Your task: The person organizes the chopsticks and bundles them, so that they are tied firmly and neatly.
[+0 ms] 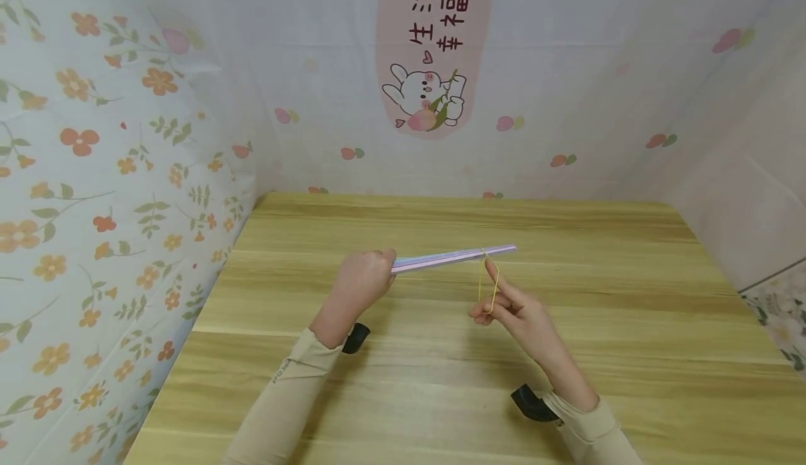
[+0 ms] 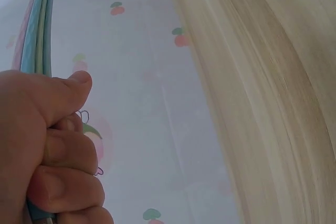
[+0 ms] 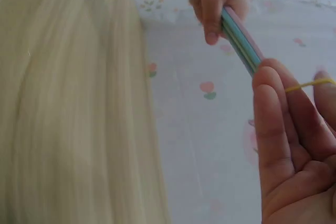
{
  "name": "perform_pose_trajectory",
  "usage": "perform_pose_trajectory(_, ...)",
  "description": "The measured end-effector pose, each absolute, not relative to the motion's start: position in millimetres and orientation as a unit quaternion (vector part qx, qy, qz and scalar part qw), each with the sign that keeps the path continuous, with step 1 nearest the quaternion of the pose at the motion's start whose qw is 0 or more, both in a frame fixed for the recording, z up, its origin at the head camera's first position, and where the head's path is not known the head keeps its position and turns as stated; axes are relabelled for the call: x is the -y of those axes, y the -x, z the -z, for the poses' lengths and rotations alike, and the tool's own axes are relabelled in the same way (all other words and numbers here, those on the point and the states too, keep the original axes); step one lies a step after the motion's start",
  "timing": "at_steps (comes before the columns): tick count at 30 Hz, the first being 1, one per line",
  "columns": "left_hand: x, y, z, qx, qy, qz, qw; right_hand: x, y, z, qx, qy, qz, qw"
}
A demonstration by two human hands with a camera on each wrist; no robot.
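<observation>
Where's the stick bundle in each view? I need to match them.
Head: stick bundle near centre, running rightward from the left hand.
Left wrist: stick bundle at upper left.
Right wrist: stick bundle right of centre, upper half.
Shared landmark: left hand, gripping it.

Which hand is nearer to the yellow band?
Right. The right hand touches and stretches the yellow band; the left hand grips the bundle, apart from the band.

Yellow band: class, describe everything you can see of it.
The yellow band is thin, plain and apparently elastic. It crosses the bundle of pastel sticks near the end away from the left hand. From there, the right hand holds it stretched into a narrow loop. How often it circles the bundle is unclear.
</observation>
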State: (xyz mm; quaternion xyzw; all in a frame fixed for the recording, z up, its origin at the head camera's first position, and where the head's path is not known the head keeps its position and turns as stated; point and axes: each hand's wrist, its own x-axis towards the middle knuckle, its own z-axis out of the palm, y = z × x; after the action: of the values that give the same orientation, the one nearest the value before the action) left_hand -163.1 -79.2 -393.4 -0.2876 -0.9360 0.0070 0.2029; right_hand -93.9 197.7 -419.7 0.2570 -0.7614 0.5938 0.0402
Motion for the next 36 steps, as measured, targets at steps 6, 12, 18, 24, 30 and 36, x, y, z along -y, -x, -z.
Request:
perform_pose_trajectory(6,78,163,393,0.942,0.276,0.005,0.189,-184,90,426,0.694,-0.23,-0.681,0.034)
perform_pose_trajectory(12,77,164,393,0.936,0.272,0.009,0.225,-174,92,421,0.628,-0.13,-0.765,0.059)
perform_pose_trajectory(18,78,164,392,0.929,0.279,0.009,0.244,-174,98,410,0.532,-0.064,-0.841,0.067)
perform_pose_trajectory(24,80,165,392,0.915,0.301,0.003,0.268,-188,106,405,0.488,-0.05,-0.87,0.057)
perform_pose_trajectory(30,83,165,390,0.903,0.33,0.007,0.275,-200,110,401,0.464,-0.063,-0.883,0.032)
perform_pose_trajectory(36,85,165,388,0.89,0.354,0.009,0.288,-205,109,396,0.504,-0.065,-0.861,0.021)
